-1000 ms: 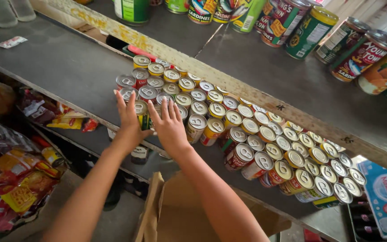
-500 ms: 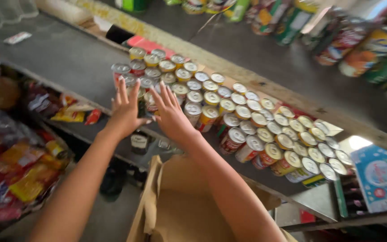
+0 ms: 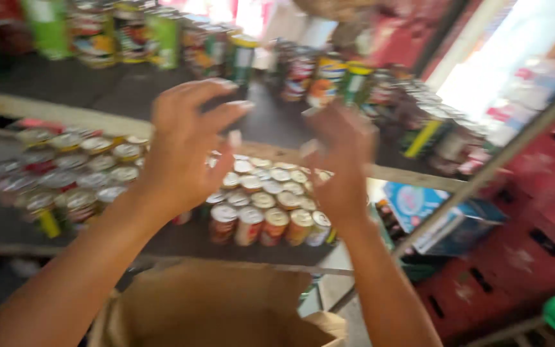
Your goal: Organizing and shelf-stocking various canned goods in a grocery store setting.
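Above the shelf, I see both hands raised, holding nothing. Left hand (image 3: 184,151) has fingers spread and curled, hanging over the cans (image 3: 258,199). Right hand (image 3: 342,160) is open too, blurred, just past the cans' right end. Cans stand packed in rows on the shelf (image 3: 181,241). Open cardboard box (image 3: 213,308) sits below my arms.

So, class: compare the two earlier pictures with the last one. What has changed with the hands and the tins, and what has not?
Both hands have lifted off the small tins: the left hand and right hand now hang above them, fingers spread, with nothing in their grip. The view is blurred and has swung. The tins remain packed in rows on the shelf, and the cardboard box stays below.
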